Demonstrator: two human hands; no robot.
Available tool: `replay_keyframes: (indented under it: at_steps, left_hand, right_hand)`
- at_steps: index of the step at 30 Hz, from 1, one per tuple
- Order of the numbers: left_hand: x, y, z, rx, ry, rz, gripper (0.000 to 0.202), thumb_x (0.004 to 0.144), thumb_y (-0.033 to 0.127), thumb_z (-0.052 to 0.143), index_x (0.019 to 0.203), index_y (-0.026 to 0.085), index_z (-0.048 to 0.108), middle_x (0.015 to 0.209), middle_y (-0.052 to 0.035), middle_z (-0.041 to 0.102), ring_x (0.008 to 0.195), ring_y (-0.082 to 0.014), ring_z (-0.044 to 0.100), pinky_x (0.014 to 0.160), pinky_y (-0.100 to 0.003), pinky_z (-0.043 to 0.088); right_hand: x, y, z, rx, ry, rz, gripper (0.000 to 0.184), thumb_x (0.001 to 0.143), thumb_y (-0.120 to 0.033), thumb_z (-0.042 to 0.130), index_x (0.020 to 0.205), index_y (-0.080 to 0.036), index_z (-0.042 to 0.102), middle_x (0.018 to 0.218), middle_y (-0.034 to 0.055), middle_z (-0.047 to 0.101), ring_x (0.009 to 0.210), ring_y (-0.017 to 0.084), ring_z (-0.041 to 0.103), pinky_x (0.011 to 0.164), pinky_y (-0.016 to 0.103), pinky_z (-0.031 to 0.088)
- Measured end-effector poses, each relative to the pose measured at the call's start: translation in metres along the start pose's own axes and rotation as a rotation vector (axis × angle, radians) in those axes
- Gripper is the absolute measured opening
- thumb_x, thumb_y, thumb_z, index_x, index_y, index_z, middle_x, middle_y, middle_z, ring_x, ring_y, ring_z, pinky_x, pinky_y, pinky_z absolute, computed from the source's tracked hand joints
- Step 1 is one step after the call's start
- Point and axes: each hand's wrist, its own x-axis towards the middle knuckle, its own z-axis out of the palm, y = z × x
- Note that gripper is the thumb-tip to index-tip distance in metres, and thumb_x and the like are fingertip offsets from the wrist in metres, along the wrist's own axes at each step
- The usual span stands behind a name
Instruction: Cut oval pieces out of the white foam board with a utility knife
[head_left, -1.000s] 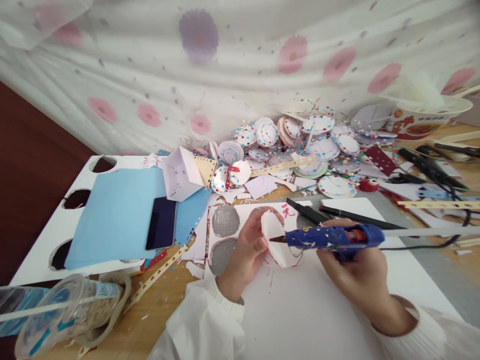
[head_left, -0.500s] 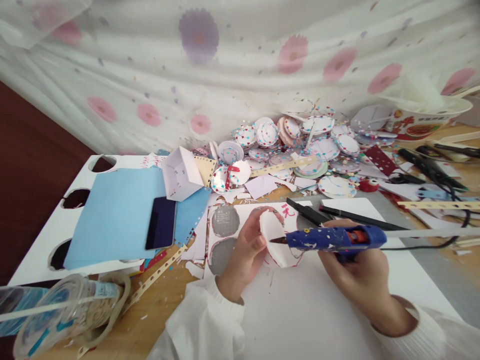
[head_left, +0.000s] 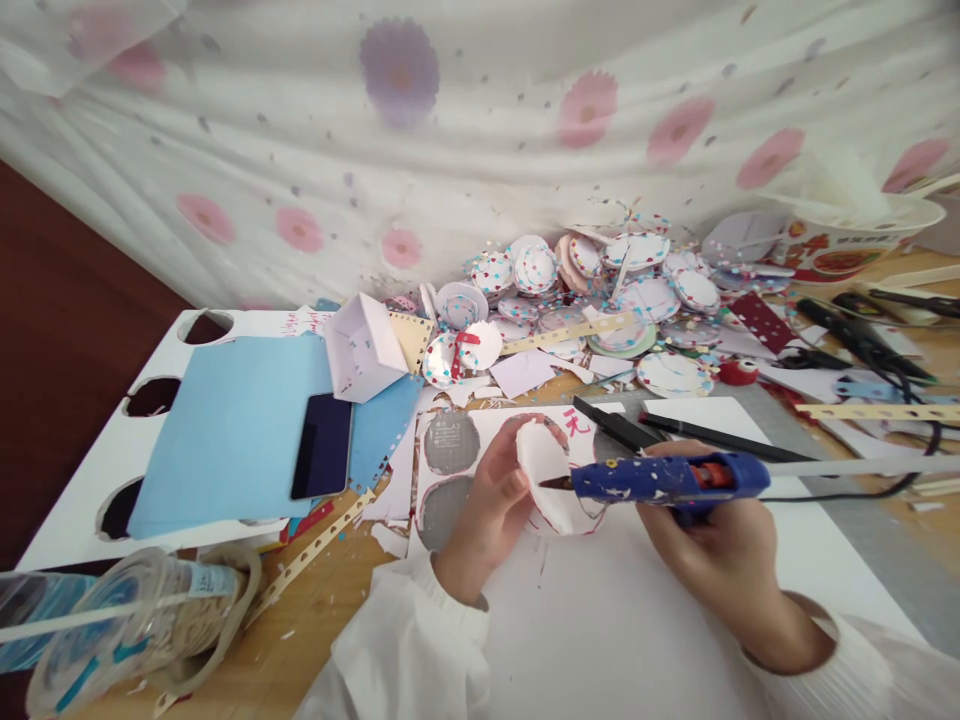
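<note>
While the grip of the right hand (head_left: 712,550) is wrapped around a blue plastic glue gun (head_left: 645,478) over the white card sheet with round cut-outs (head_left: 600,625), the gun's long axis runs nearly level, its dark nozzle (head_left: 556,482) pointing left. Above that sheet, the left hand (head_left: 491,500) pinches a curved white paper disc (head_left: 544,457), slanting down rightward beside the nozzle.
</note>
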Motion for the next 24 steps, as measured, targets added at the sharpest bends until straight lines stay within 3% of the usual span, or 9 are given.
replay_keyframes:
  at_steps: [7,24]
  left_hand:
    - [0.000,-0.001,-0.001,-0.012,0.003,-0.006,0.065,0.075,0.057,0.076,0.127,0.025,0.054,0.127,-0.0102,0.058,0.121,-0.0296,0.053,0.096,-0.035,0.046]
    - [-0.001,-0.007,-0.009,-0.049,0.048,-0.018,0.075,0.074,0.060,0.075,0.134,0.023,0.051,0.128,-0.0128,0.058,0.124,-0.0329,0.051,0.104,-0.043,0.042]
  right_hand:
    - [-0.001,0.000,-0.001,-0.011,-0.007,0.010,0.016,0.077,-0.020,0.059,0.093,-0.025,0.056,0.078,0.0023,0.069,0.058,0.019,0.067,0.048,0.026,0.050]
    - [-0.002,0.003,0.000,-0.017,-0.047,0.022,0.017,0.075,-0.019,0.058,0.091,-0.025,0.056,0.080,0.0034,0.070,0.070,0.022,0.070,0.050,0.025,0.050]
